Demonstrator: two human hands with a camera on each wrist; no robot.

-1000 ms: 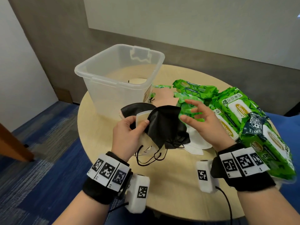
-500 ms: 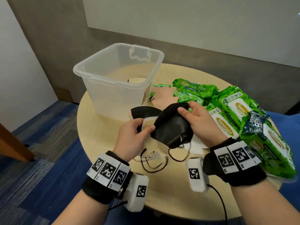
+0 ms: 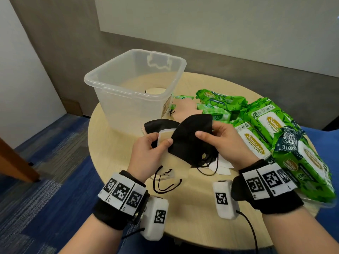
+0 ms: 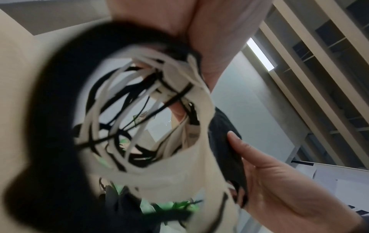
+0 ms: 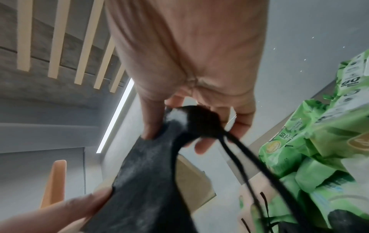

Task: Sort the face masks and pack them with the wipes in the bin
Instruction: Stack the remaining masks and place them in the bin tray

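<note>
Both hands pinch soft cloth masks above the round wooden desk [image 3: 113, 158]: the right hand [image 3: 226, 143] grips a matte black mask [image 3: 190, 138]; the left hand [image 3: 146, 153] holds a fanned stack of cream and black masks [image 3: 163, 138]. The clear plastic bin [image 3: 117, 99] seemingly holds one pale mask. At least five glossy green wipe packs [image 3: 264, 129] lie right.

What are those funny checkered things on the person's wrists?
Each bare forearm wears a black wristband carrying a row of white tiles printed with black square code patterns: three on the left wrist. A white box with its own code mark hangs below each wrist, and thin black cables trail from them. No sleeves or gloves.
</note>
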